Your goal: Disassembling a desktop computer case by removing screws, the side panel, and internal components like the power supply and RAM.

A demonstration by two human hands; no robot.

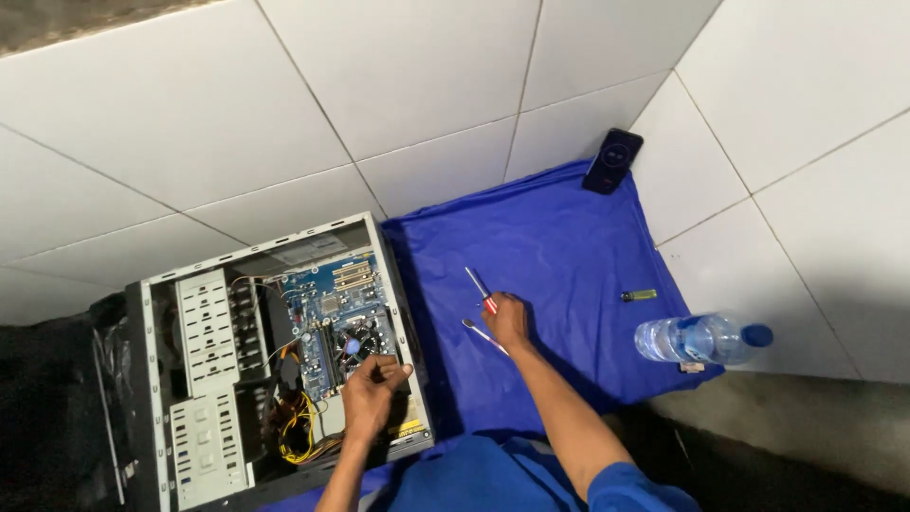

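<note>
An open computer case [199, 379] lies on its side at the lower left, its blue motherboard [336, 294] and round cooler fan [358, 343] showing. My left hand [372, 391] rests inside the case beside the fan, fingers curled. On the blue cloth [559, 256], my right hand [507, 318] is closed around the red-handled screwdriver [481, 290]. A second thin screwdriver [482, 335] lies just under that hand.
A black phone [612, 160] lies at the cloth's far edge. A small yellow-green item [639, 295] and a clear water bottle with a blue cap [701, 339] lie to the right. White floor tiles surround the cloth. Yellow cables [299, 427] bunch inside the case.
</note>
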